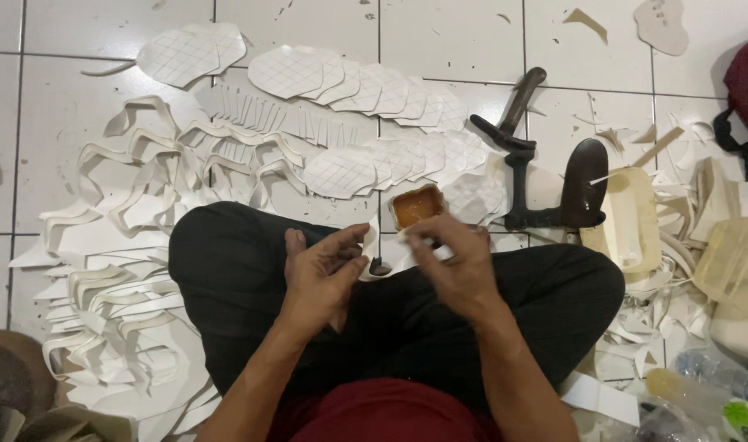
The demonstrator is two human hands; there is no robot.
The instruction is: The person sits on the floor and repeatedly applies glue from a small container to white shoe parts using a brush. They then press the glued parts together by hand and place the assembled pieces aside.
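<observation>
I sit cross-legged in black trousers on a white tiled floor. My left hand [323, 274] and my right hand [454, 266] are together over my lap, pinching a small white cut-out piece [382, 260] between their fingertips. My right hand also grips a thin white stick at its fingertips, mostly hidden. Just beyond my fingers stands a small square tub of orange-brown glue [415, 205].
Rows of white quilted cut-outs [374, 90] and curved white strips [144, 172] cover the floor ahead and to my left. A black iron shoe stand [546, 176] is at the right, with a yellowish container [734, 262], scraps and plastic bottles [701, 385] beyond it.
</observation>
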